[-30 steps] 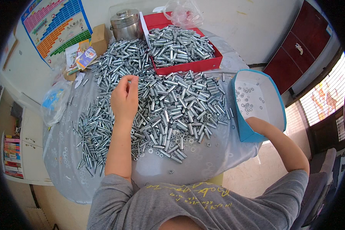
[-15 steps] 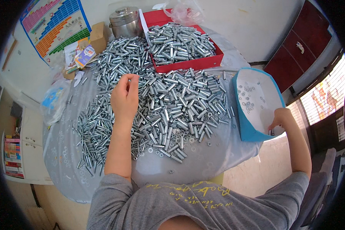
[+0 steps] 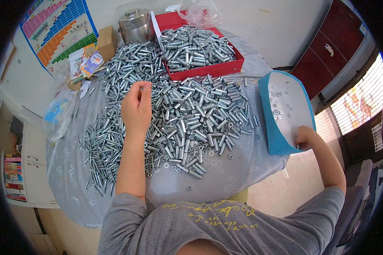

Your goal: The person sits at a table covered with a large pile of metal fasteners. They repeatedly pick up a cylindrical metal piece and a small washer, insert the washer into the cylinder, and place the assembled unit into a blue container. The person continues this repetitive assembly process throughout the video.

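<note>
Looking down from the head camera, I took the big heap of silver metal sleeves (image 3: 178,114) on the plastic-covered table (image 3: 225,178) as my landmark. Far left of the heap hung a coloured wall chart (image 3: 55,29), with a clear plastic bag (image 3: 57,114) at the table's left edge and a small cardboard box (image 3: 107,40) beside some printed packets (image 3: 86,63) at the heap's upper left. My left hand (image 3: 137,108) rested on top of the heap's left part, its fingers curled in with the tips pinched together near one sleeve; I could not tell whether anything was actually held between them. Behind the heap stood a lidded steel pot (image 3: 135,26) and a red tray (image 3: 200,49) filled with more sleeves. Small washers (image 3: 191,165) lay scattered along the heap's near edge. Right of the heap, a blue scoop-shaped bin (image 3: 281,106) with a white inside held a few washers. My right hand (image 3: 304,137) was at that bin's near lip, fingers curled over the edge and touching it; its grip was partly hidden.
</note>
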`<move>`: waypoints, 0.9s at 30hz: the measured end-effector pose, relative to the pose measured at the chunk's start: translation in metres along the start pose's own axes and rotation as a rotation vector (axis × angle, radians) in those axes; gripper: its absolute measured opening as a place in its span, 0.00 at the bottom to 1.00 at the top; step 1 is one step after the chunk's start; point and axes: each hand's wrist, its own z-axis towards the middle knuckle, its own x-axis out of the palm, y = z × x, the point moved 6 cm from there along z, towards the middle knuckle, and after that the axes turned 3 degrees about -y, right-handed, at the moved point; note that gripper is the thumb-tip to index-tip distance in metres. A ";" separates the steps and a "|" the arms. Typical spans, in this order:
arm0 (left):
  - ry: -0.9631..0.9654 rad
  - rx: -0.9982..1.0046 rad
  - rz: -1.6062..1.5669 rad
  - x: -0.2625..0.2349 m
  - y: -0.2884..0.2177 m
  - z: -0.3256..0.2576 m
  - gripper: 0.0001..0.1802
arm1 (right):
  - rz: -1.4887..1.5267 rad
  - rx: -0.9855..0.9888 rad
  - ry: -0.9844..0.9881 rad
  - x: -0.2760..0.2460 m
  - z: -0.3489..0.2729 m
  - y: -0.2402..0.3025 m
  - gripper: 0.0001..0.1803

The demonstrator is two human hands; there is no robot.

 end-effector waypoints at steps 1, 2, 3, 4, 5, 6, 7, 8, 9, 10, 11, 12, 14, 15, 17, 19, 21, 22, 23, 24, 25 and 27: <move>0.007 0.004 0.005 0.000 0.000 0.000 0.12 | -0.007 -0.007 -0.015 0.002 0.003 -0.001 0.12; 0.014 0.008 0.009 0.001 0.001 0.000 0.12 | -0.014 -0.014 -0.031 0.003 0.007 -0.002 0.12; 0.009 0.011 0.003 0.001 0.001 0.000 0.12 | -0.022 -0.020 -0.047 0.004 0.011 -0.003 0.13; 0.003 0.014 -0.003 0.001 0.000 0.000 0.12 | -0.044 -0.048 -0.047 0.005 0.014 -0.003 0.13; -0.002 0.016 -0.009 0.001 0.000 -0.001 0.12 | -0.065 -0.074 -0.047 0.007 0.016 -0.003 0.13; -0.004 0.017 -0.008 0.002 0.000 -0.001 0.12 | -0.086 -0.104 -0.048 0.006 0.015 0.000 0.14; -0.007 0.018 -0.008 0.002 0.001 -0.001 0.12 | -0.099 -0.099 -0.057 0.003 0.013 0.002 0.13; -0.010 0.019 -0.007 0.002 0.001 -0.001 0.12 | -0.112 -0.095 -0.067 -0.002 0.008 0.004 0.13; -0.005 0.014 -0.008 0.002 0.001 -0.001 0.12 | -0.125 -0.089 -0.078 -0.006 0.004 0.006 0.13; -0.001 0.009 -0.008 0.002 0.000 -0.001 0.12 | -0.137 -0.101 -0.128 -0.007 0.006 0.006 0.12; 0.003 0.003 -0.009 0.002 -0.001 -0.001 0.12 | -0.150 -0.112 -0.177 -0.005 0.012 0.004 0.12; 0.006 0.000 -0.006 0.002 -0.001 -0.001 0.12 | -0.163 -0.125 -0.227 -0.006 0.013 0.006 0.11; 0.011 -0.006 0.000 0.002 -0.002 -0.001 0.12 | -0.159 -0.078 -0.148 -0.002 0.013 0.007 0.11; 0.000 -0.004 -0.006 0.001 -0.001 -0.002 0.12 | -0.158 -0.057 -0.107 0.000 0.011 0.008 0.11; -0.003 0.000 -0.010 0.001 -0.001 -0.001 0.11 | -0.105 -0.094 -0.082 0.002 0.006 0.014 0.11; -0.001 0.004 -0.008 0.002 0.000 -0.001 0.11 | -0.158 -0.178 -0.097 0.003 0.006 0.017 0.11; 0.000 0.010 0.003 0.002 0.000 -0.001 0.11 | -0.317 -0.316 -0.152 0.005 0.013 0.021 0.11; 0.001 0.005 -0.001 0.002 0.000 -0.001 0.11 | -0.317 -0.341 -0.171 0.003 0.014 0.022 0.11; 0.001 -0.001 -0.005 0.002 0.000 -0.001 0.11 | -0.317 -0.366 -0.189 -0.002 0.016 0.024 0.11; 0.001 -0.005 -0.009 0.002 0.000 -0.001 0.11 | -0.316 -0.391 -0.208 -0.008 0.018 0.027 0.11; -0.002 0.001 -0.012 0.002 0.000 -0.001 0.11 | -0.147 -0.349 -0.197 -0.019 0.014 0.034 0.11; -0.009 0.012 -0.017 0.001 -0.001 -0.001 0.11 | 0.187 -0.263 -0.168 -0.046 0.002 0.050 0.11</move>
